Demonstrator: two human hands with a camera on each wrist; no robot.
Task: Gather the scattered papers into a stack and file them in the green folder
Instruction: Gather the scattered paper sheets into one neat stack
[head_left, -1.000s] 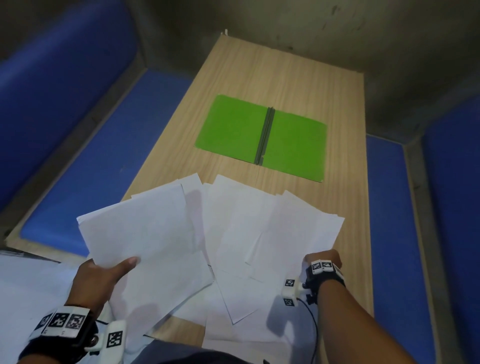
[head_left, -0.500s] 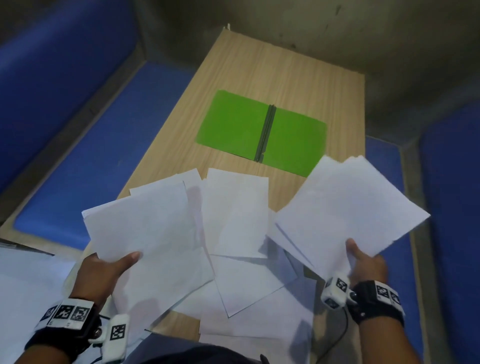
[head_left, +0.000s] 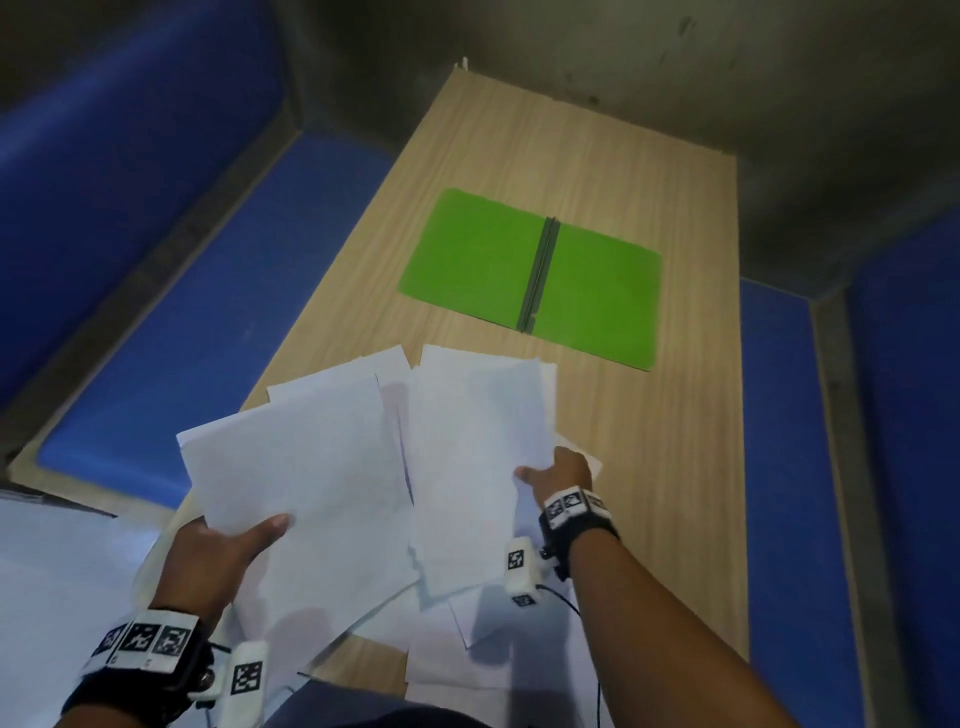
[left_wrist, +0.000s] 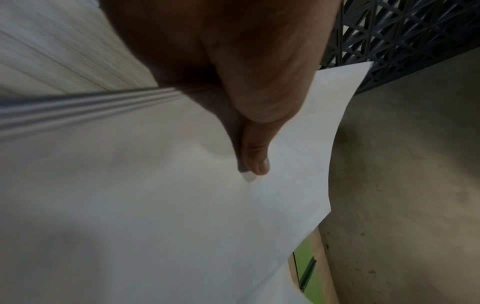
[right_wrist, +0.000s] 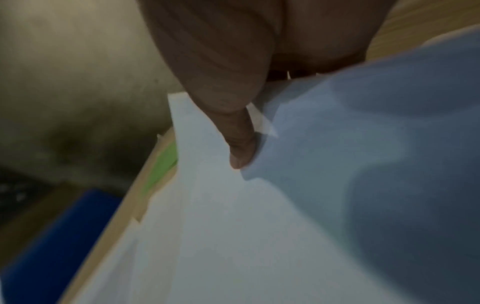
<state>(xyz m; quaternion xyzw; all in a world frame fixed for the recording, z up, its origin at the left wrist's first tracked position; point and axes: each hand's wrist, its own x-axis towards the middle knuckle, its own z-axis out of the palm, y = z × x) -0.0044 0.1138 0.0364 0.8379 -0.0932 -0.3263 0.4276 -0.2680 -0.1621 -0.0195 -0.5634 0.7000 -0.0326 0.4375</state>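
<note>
A green folder (head_left: 530, 278) lies flat and open on the wooden table (head_left: 675, 467), its dark spine in the middle. White papers (head_left: 467, 639) lie scattered on the table's near end. My left hand (head_left: 218, 545) holds a sheaf of white sheets (head_left: 291, 467) above the table's left edge, thumb on top; the left wrist view shows that thumb (left_wrist: 255, 162) pressed on the paper (left_wrist: 155, 205). My right hand (head_left: 558, 475) pinches other white sheets (head_left: 472, 441) over the pile, thumb on top, as the right wrist view (right_wrist: 241, 152) confirms. A sliver of folder (right_wrist: 162, 166) shows there.
Blue padded benches (head_left: 208, 291) flank the table on the left and on the right (head_left: 779, 467). A grey concrete wall (head_left: 675, 78) stands behind the table's far end. Bare wood lies between the papers and the folder and along the right side.
My right hand has swung its sheets leftward from beside the table's right edge to over the middle pile, close to the left hand's sheaf. The left hand has barely moved.
</note>
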